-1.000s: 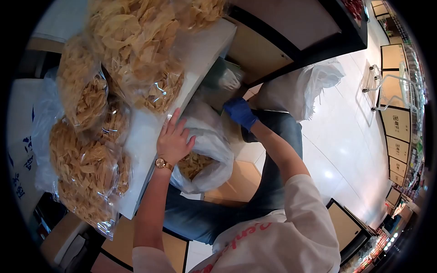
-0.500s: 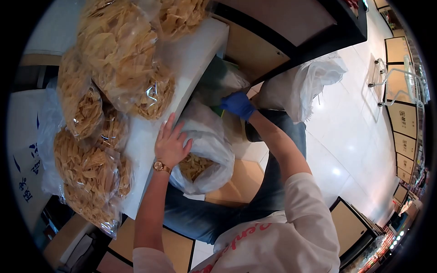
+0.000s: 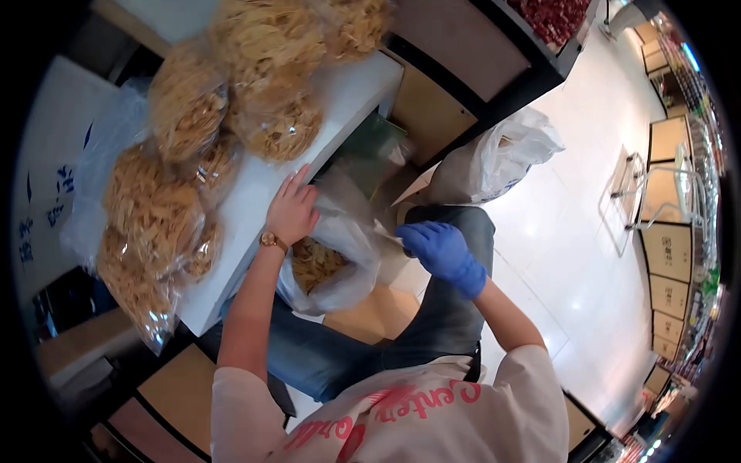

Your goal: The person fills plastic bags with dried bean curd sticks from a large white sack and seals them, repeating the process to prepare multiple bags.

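Note:
My left hand [image 3: 292,210], bare with a watch at the wrist, rests at the edge of the white counter [image 3: 340,96], fingers spread, beside an open white sack [image 3: 351,282]. Tan dried strips [image 3: 316,265] show inside the sack. My right hand [image 3: 436,251], in a blue glove, is right of the sack above my knee. Its fingers are closed on the edge of a thin clear plastic bag [image 3: 382,230], blurred by motion. Behind the sack lies a dark green bag [image 3: 370,154].
Clear bags of tan strips [image 3: 154,208] are piled on the counter at left. A tied white sack [image 3: 494,158] stands on the floor at right. Beyond are a metal cart [image 3: 664,193] and stacked boxes [image 3: 668,251]. A cardboard box [image 3: 370,312] lies between my legs.
My right hand has drawn back from the green bag toward my knee, with clear plastic now in its fingers. My left hand stays at the counter edge. The view has shifted.

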A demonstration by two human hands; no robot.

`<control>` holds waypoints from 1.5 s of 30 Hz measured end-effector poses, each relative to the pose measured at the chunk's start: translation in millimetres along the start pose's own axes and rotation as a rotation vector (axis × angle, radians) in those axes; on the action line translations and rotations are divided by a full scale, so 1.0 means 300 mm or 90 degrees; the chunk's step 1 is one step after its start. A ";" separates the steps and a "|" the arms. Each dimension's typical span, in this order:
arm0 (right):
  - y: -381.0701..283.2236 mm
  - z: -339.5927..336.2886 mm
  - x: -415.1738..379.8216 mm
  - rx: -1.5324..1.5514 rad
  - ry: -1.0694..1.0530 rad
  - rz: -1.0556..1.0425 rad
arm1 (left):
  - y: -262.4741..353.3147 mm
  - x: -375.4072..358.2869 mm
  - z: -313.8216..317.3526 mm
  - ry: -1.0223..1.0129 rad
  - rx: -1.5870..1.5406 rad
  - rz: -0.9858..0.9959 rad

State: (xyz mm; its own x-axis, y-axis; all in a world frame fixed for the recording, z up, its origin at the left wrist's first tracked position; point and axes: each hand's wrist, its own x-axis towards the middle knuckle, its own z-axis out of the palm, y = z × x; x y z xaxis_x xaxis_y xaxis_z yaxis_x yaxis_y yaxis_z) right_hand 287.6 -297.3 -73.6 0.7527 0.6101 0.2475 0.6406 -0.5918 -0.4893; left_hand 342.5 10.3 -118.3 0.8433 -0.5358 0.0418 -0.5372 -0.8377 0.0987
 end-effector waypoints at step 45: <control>-0.450 -0.218 -0.228 0.208 0.374 0.267 | 0.549 -0.771 -0.142 0.494 -1.273 -0.374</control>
State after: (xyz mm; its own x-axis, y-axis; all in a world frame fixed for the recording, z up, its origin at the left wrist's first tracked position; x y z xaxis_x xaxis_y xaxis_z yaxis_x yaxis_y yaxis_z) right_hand 159.6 -293.3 30.2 0.9368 -0.0606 0.3447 0.2776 -0.4709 -0.8374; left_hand 59.8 0.9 -69.3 0.9655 0.2164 -0.1451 -0.0121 0.5936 0.8047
